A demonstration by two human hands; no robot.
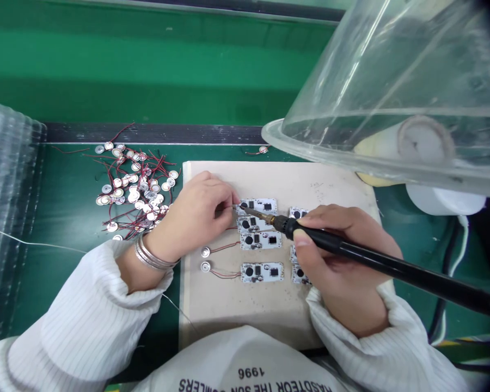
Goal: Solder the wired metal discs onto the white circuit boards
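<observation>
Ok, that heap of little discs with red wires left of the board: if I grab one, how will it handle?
The discs look thin, so probably light and hard to pinch flat off the green mat. Their red wires curl loosely and cross each other, so they are likely floppy and apt to drag neighbours along. The joints where wire meets disc may be fragile.

Dark green bench surface across lower left and centre of frame. Black rail runs along its far edge, mid-frame. Beyond rail, brighter green conveyor belt fills upper left and top centre, grey strip along its top edge. Clear plastic hood dominates upper right, glossy with reflections. Stack of clear plastic trays at left edge. Beige work mat lies centre frame on bench. Light even, bright, soft shadows.
</observation>
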